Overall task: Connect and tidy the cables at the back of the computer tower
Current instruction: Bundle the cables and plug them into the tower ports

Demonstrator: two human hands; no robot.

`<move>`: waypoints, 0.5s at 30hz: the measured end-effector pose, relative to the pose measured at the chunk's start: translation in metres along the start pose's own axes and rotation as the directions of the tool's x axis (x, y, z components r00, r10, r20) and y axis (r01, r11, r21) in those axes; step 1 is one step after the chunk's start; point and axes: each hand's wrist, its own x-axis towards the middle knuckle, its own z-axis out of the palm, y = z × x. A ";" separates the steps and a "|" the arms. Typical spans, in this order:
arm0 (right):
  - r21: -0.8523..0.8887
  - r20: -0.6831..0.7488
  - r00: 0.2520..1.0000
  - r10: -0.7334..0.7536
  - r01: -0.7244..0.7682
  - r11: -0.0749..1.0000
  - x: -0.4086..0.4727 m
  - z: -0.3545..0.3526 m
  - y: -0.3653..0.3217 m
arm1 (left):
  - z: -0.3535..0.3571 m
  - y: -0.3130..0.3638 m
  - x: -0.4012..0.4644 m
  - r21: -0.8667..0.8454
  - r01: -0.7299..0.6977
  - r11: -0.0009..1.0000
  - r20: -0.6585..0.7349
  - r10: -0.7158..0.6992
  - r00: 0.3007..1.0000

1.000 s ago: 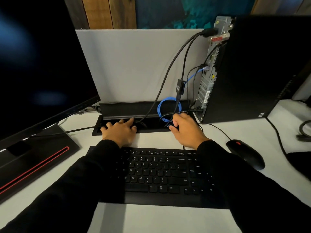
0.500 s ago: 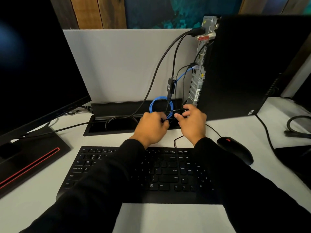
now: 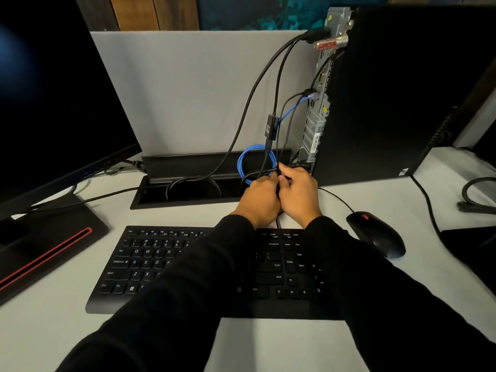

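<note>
The black computer tower [image 3: 389, 103] stands at the right with its metal back panel [image 3: 320, 103] facing left. Several black cables [image 3: 252, 103] and a blue cable hang from its ports. The blue cable forms a coil [image 3: 243, 162] over the open desk cable tray [image 3: 188, 194]. My left hand [image 3: 259, 200] and my right hand [image 3: 296, 196] are pressed together at the foot of the tower, just in front of the coil. Both pinch a thin black cable [image 3: 277, 171] between their fingertips. The fingertips themselves are partly hidden.
A black keyboard [image 3: 166, 264] lies under my forearms. A black mouse [image 3: 375, 233] sits to the right with its wire running back. A monitor [image 3: 53, 98] on a black stand [image 3: 40, 237] fills the left. A grey divider panel [image 3: 188, 89] stands behind the tray.
My left hand left the tray's front edge and moved right to meet my right hand. Both hands now hold the thin black cable beside the tower.
</note>
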 end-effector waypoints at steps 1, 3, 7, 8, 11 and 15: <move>-0.007 0.032 0.999 -0.005 0.005 1.000 0.000 -0.003 -0.002 | -0.003 -0.001 -0.001 -0.006 -0.002 1.000 0.019 0.002 1.000; -0.051 0.104 0.994 0.021 -0.016 0.999 0.001 -0.007 -0.008 | -0.012 -0.004 -0.010 -0.029 -0.022 0.999 0.052 0.024 0.998; -0.122 0.130 0.980 0.152 -0.137 0.983 -0.004 -0.010 -0.024 | -0.044 -0.006 -0.052 0.039 -0.069 0.997 0.216 0.059 0.975; -0.137 0.131 0.977 0.166 -0.148 0.979 -0.011 -0.012 -0.028 | -0.050 -0.007 -0.066 0.083 -0.075 0.994 0.264 0.051 0.963; -0.234 0.152 0.985 0.081 -0.044 0.971 -0.038 -0.025 -0.036 | -0.057 -0.012 -0.109 0.241 -0.042 0.970 0.291 -0.031 0.956; -0.420 0.427 0.901 -0.081 0.277 0.864 -0.093 -0.037 -0.043 | -0.052 -0.026 -0.154 0.434 0.003 0.901 0.118 -0.060 0.991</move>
